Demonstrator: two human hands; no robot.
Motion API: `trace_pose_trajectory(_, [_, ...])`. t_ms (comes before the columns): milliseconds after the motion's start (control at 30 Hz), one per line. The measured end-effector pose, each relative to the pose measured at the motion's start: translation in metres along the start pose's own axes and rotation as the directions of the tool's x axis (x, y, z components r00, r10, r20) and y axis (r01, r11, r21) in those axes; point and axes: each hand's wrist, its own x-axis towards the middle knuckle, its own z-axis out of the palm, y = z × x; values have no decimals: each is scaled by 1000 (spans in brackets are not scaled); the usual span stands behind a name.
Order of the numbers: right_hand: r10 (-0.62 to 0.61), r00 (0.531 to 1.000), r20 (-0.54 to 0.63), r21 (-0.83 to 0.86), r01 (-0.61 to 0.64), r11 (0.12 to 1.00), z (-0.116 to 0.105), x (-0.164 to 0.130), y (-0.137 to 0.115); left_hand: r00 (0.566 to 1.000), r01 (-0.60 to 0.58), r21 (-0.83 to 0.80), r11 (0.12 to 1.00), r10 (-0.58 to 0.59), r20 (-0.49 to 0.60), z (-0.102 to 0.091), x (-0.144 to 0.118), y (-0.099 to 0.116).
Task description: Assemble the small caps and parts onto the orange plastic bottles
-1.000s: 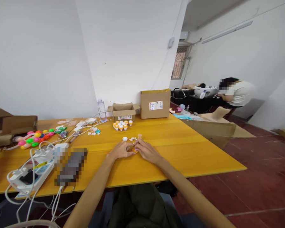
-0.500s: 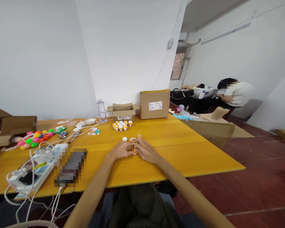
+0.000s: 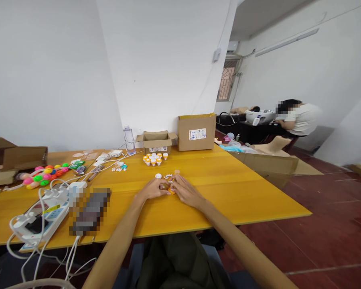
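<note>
Both hands meet near the middle of the yellow counter [image 3: 228, 192]. The left hand [image 3: 152, 189] and right hand [image 3: 185, 192] pinch a small orange vial [image 3: 169, 189] between their fingertips, each grip narrow around it. This looks like fitting or twisting a part onto the vial; steady fingertip alignment seems needed next. A white cap [image 3: 158, 176] lies just beyond, and capped vials [image 3: 154, 159] stand farther off.

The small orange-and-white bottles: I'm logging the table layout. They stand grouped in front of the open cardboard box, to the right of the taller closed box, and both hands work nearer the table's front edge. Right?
Not quite. In the head view the small bottles and open cardboard box are left of the taller closed box, not right. The left hand and right hand do meet nearer the front edge of the table.
</note>
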Motion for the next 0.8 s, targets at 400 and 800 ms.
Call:
trace_pose_trajectory(400, [5,1000,-2,20,-5,1000,1,0,1,999,-1,-192,981,8,36,2,3,-4])
trace_pose_trajectory(800, [-10,1000,-11,0,10,1000,3,-1,3,1000,7,-110,994,-6,8,3,3,-5])
